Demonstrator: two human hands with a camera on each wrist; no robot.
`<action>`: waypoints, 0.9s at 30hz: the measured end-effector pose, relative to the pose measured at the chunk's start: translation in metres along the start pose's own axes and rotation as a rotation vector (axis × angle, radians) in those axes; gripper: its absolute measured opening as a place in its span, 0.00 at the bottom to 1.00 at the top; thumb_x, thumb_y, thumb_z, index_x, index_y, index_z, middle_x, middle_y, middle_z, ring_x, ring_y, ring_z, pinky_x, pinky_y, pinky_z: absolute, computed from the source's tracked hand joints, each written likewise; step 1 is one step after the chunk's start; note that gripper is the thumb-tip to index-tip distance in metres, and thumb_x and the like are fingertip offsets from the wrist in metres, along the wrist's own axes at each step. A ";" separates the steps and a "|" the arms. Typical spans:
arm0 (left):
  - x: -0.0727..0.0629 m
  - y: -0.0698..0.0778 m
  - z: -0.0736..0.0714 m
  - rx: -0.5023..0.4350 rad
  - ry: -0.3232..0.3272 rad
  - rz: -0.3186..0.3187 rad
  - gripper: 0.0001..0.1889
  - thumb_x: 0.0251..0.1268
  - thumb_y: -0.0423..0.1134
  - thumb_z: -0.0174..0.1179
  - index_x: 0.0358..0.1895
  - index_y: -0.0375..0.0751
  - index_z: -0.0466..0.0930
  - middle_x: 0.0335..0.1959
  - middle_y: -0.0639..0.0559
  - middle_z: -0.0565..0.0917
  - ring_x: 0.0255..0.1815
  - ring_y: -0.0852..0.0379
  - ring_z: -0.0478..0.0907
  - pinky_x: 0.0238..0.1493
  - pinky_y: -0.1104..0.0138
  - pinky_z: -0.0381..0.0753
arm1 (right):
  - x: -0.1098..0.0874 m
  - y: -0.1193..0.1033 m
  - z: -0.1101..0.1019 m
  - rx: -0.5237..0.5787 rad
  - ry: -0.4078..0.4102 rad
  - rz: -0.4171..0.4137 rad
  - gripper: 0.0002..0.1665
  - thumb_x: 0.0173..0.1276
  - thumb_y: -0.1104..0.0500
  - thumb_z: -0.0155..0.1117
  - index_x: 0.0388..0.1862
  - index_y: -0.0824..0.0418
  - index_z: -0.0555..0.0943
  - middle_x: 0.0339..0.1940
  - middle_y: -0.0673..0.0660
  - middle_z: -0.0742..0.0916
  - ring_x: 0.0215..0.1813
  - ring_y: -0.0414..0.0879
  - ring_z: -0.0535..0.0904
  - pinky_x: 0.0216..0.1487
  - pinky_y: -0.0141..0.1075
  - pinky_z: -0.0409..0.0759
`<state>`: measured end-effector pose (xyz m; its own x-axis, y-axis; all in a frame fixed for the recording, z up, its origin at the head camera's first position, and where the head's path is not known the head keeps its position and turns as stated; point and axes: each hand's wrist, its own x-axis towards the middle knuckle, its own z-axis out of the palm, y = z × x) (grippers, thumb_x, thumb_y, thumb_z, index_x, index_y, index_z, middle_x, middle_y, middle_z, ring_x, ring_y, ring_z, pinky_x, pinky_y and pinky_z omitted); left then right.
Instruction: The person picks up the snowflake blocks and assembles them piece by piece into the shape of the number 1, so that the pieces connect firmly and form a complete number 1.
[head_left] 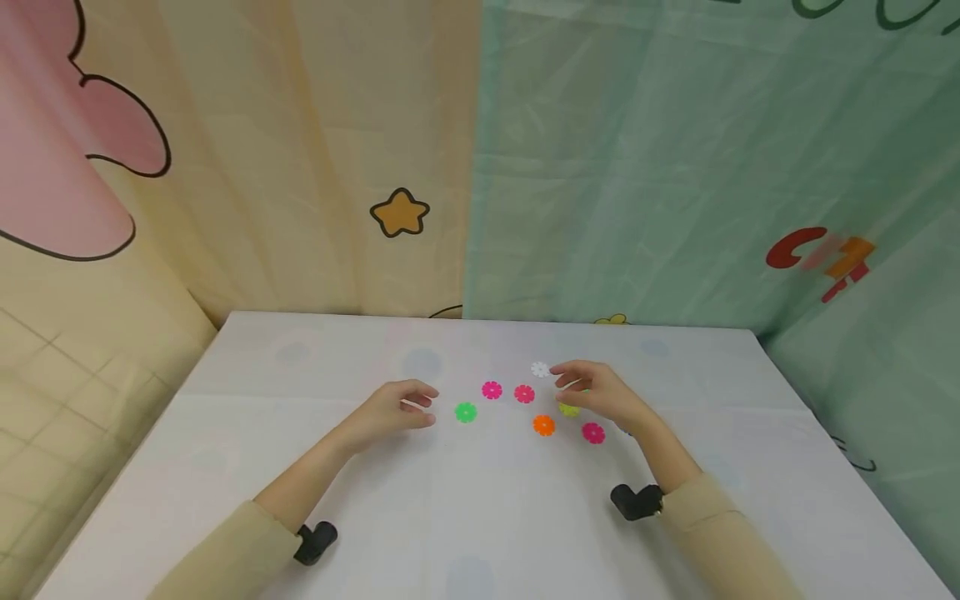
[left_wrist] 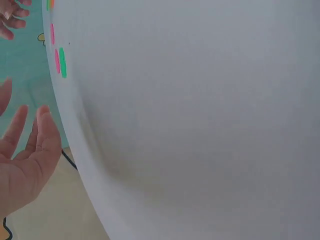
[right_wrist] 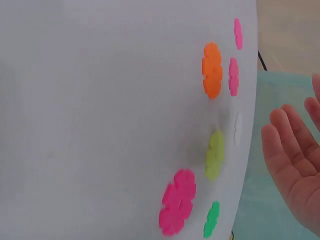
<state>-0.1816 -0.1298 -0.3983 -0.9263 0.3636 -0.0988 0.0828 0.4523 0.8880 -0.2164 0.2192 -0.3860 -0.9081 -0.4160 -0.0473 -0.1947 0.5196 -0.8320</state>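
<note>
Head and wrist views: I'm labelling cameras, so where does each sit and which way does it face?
Head: on the head, facing forward and down at the table; left hand, right hand, sleeves show.
Left wrist: on that wrist, facing the table; left hand and part of right hand show.
Right wrist: on that wrist, facing the table; right hand shows.
Head and right wrist share the orange disc.

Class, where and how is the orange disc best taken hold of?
Probably pinch opposite edges of the orange disc, coming down from above on the near side: it lies flat on the table, its notched rim may give purchase, and that side is bare.
</note>
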 end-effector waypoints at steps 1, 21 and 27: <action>0.004 0.000 0.004 -0.006 0.005 -0.011 0.20 0.59 0.35 0.63 0.54 0.34 0.76 0.49 0.40 0.78 0.47 0.47 0.76 0.49 0.56 0.76 | 0.004 0.000 0.003 0.015 -0.010 0.008 0.24 0.65 0.61 0.62 0.59 0.68 0.72 0.49 0.67 0.80 0.49 0.55 0.77 0.46 0.40 0.79; 0.047 0.002 0.051 0.144 0.142 -0.138 0.14 0.49 0.33 0.68 0.41 0.34 0.81 0.30 0.50 0.76 0.34 0.55 0.70 0.36 0.66 0.72 | 0.081 -0.015 0.066 0.108 0.021 0.204 0.20 0.58 0.68 0.65 0.51 0.66 0.78 0.36 0.59 0.81 0.31 0.46 0.75 0.32 0.33 0.78; 0.050 0.006 0.055 0.206 0.193 -0.177 0.13 0.47 0.37 0.71 0.37 0.37 0.82 0.27 0.51 0.75 0.31 0.56 0.70 0.32 0.66 0.69 | 0.087 -0.015 0.077 -0.070 0.088 0.240 0.19 0.50 0.63 0.75 0.42 0.61 0.82 0.26 0.55 0.75 0.24 0.45 0.68 0.22 0.29 0.68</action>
<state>-0.2070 -0.0641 -0.4231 -0.9839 0.1122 -0.1390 -0.0315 0.6570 0.7533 -0.2640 0.1184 -0.4204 -0.9595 -0.2101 -0.1879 0.0077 0.6469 -0.7626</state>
